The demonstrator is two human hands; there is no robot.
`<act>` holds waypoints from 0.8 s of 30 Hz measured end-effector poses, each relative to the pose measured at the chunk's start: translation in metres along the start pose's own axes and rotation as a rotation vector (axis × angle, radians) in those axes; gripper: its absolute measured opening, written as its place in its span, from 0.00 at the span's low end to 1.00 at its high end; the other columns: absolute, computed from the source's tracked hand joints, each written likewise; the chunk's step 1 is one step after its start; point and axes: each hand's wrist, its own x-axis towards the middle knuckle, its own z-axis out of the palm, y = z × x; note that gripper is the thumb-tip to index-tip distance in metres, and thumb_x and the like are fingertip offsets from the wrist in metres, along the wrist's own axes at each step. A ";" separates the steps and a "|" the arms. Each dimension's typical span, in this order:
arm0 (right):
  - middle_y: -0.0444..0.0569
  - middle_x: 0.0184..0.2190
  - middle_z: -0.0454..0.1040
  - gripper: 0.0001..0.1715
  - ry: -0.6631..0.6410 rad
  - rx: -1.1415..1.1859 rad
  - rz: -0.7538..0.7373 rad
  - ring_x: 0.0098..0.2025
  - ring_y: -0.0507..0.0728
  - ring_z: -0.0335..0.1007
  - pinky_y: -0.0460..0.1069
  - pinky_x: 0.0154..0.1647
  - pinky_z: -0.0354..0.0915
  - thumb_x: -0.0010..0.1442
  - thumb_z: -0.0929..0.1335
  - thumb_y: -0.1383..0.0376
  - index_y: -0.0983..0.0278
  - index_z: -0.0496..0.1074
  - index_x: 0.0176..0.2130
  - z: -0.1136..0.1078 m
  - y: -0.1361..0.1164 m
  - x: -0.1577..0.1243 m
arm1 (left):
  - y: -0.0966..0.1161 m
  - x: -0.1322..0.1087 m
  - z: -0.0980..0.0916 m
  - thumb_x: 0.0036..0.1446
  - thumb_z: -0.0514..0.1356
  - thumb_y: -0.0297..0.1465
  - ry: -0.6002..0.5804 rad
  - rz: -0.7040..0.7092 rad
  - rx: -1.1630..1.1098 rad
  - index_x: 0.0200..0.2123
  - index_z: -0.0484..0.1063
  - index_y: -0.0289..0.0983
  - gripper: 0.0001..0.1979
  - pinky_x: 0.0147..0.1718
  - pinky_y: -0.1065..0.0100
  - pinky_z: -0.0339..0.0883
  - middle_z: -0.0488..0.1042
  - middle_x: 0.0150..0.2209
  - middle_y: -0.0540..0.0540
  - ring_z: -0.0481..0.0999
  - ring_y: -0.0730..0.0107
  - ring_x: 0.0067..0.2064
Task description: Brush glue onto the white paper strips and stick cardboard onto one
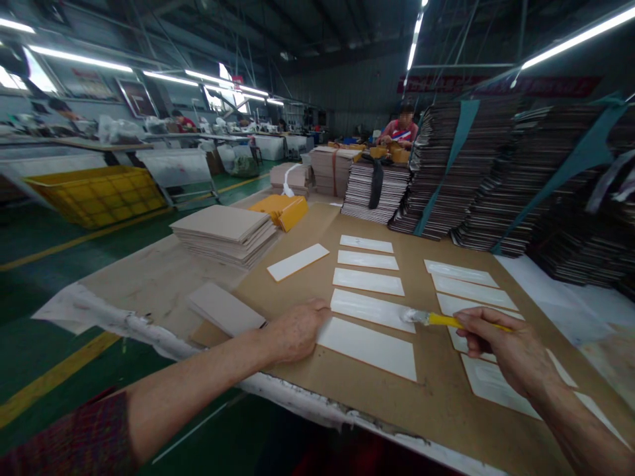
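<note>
My right hand (501,340) grips a paintbrush (441,319) by its yellow handle. The bristles rest on the right end of a white rectangular strip (370,309), which carries glossy wet-looking streaks. My left hand (295,332) has its fingers drawn together at the left end of this strip, its fingertips on the edge. Just nearer to me lies a wider plain white strip (370,347) with a thin orange edge. Several streaked strips (367,260) form a column beyond, and another column (461,272) lies on the right, partly hidden by my right hand. One loose strip (297,262) lies askew on the left.
Brown board (307,291) covers the tabletop. A stack of grey sheets (223,231) and yellow folded pieces (282,208) stand at left. Tall strapped stacks (461,165) line the back right. A person (401,131) sits behind them; a yellow crate (94,195) stands on the floor.
</note>
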 end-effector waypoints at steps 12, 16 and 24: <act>0.46 0.24 0.74 0.27 -0.066 0.213 -0.026 0.21 0.50 0.62 0.44 0.21 0.64 0.42 0.79 0.46 0.64 0.77 0.33 0.047 -0.019 -0.017 | 0.037 -0.031 -0.012 0.52 0.54 0.20 -0.044 -0.117 0.178 0.53 0.66 0.35 0.23 0.54 0.56 0.70 0.70 0.53 0.38 0.71 0.54 0.54; 0.45 0.21 0.72 0.26 -0.189 0.069 -0.037 0.20 0.50 0.63 0.46 0.25 0.62 0.50 0.75 0.43 0.63 0.77 0.33 0.059 -0.017 -0.031 | 0.060 -0.054 -0.002 0.49 0.55 0.19 -0.079 -0.131 0.151 0.54 0.65 0.34 0.26 0.53 0.56 0.71 0.69 0.53 0.37 0.71 0.53 0.53; 0.45 0.16 0.70 0.30 -0.320 -0.110 -0.064 0.29 0.59 0.72 0.49 0.35 0.65 0.52 0.69 0.38 0.61 0.78 0.33 0.103 -0.025 -0.056 | 0.056 -0.066 0.022 0.49 0.55 0.19 0.006 -0.168 0.062 0.54 0.65 0.35 0.26 0.55 0.56 0.69 0.69 0.55 0.36 0.68 0.52 0.56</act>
